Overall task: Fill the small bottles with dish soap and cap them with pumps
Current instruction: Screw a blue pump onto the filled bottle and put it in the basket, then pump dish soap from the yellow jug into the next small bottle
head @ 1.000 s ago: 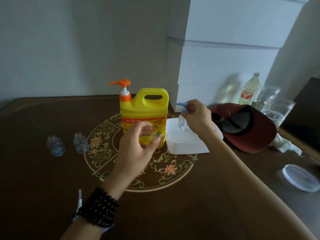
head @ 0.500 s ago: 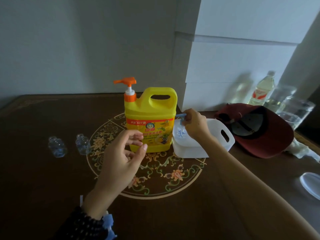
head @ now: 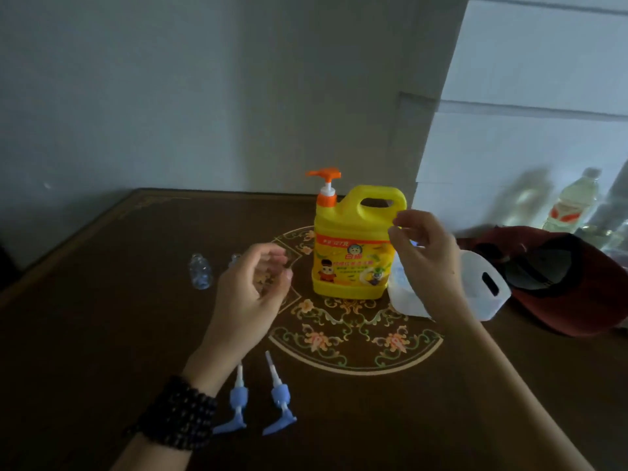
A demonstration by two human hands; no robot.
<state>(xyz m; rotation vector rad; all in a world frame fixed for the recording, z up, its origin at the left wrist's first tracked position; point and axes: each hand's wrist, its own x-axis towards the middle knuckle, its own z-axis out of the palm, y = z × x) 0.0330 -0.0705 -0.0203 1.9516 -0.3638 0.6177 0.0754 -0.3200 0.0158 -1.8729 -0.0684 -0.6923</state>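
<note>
On table (head: 102, 334), two blue pumps (head: 234, 402), two small bottles (head: 200, 275), one soap jug (head: 353, 246)

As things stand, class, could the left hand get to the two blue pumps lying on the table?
Probably yes. The two blue pumps lie flat on the table just beside the left wrist, uncovered. The left hand hovers above with curled fingers, seemingly empty, and could draw back and down.

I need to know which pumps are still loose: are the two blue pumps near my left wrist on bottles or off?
Off. Both blue pumps lie flat on the table, dip tubes bare, no bottle attached.
</note>
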